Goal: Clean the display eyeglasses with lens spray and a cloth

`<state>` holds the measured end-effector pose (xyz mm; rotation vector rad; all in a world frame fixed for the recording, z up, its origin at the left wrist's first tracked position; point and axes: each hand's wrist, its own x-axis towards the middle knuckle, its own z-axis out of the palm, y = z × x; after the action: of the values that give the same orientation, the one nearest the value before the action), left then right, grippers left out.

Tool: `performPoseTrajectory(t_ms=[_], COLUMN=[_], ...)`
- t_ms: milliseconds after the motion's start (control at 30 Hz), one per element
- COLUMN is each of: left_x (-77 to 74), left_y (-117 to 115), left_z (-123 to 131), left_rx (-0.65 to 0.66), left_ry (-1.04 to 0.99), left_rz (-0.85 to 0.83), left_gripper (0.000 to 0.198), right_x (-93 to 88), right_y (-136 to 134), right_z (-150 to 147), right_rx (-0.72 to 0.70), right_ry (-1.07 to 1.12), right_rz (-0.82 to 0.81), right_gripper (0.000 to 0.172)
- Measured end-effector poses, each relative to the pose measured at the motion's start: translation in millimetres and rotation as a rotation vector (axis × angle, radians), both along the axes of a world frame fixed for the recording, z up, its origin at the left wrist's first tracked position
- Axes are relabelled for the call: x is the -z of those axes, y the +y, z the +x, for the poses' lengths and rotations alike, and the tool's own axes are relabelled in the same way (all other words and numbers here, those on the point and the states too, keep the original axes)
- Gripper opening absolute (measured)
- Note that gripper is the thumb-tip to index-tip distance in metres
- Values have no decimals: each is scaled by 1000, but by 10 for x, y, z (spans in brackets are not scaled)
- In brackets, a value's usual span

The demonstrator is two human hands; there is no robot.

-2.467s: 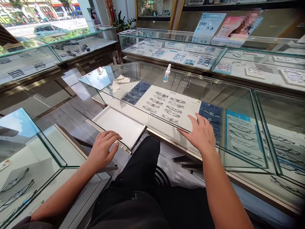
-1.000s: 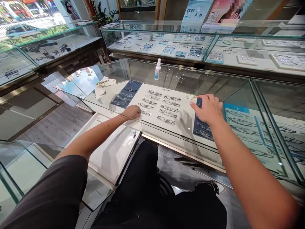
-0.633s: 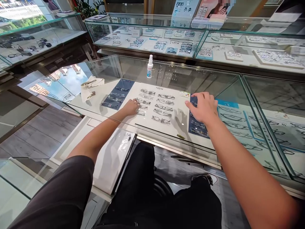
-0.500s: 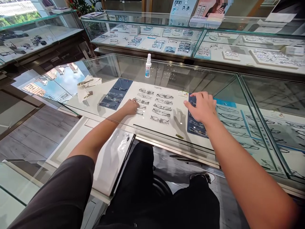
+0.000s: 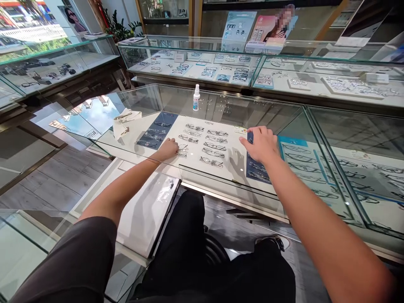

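My left hand is inside the glass display case, low over the white board. Its fingers are curled and closed at the left end of a pair of eyeglasses in the left row; the fingertips are partly hidden. Several more eyeglasses lie in two columns on the white board. Over the right-hand dark blue strip hovers or rests my right hand, with its fingers spread and nothing in it. Whether it touches the glass cannot be told. Its shadow falls on the board.
A white spray bottle stands on the glass at the back. A beige cloth lies to the left, near another dark blue strip holding glasses. An open drawer sits at my left knee. Other glass cases line the back.
My view has tilted up slightly. My left hand has shifted left and nearer to me, to the lower pairs in the left column. My right hand stays over the blue strip.
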<state>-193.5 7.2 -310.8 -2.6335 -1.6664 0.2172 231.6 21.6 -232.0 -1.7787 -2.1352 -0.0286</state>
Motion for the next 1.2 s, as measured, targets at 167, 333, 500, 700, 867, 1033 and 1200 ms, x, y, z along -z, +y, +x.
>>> performPoseTrajectory(t_ms=[167, 333, 500, 700, 867, 1033, 1200], left_x=[-292, -694, -1350, -2246, -2381, -2112, -1864], left_y=[-609, -1320, -1891, -1910, -1406, -858, -526], left_z=[-257, -422, -269, 102, 311, 421, 464], left_rx=[-22, 18, -22, 110, 204, 201, 160], left_ry=[43, 123, 148, -74, -34, 91, 144], left_rz=[-32, -280, -598, -474, -138, 8, 61], left_gripper=[17, 12, 12, 11, 21, 21, 20], right_x=[37, 69, 78, 57, 53, 48, 21], right_y=[78, 158, 200, 166, 146, 143, 119], right_z=[-18, -21, -28, -41, -40, -47, -60], right_rx=[-4, -2, -9, -6, 1, 0, 16], right_ry=[-4, 14, 21, 56, 59, 63, 63], right_rz=[-17, -52, -56, -69, -62, -56, -57], right_gripper=[57, 58, 57, 59, 57, 56, 53])
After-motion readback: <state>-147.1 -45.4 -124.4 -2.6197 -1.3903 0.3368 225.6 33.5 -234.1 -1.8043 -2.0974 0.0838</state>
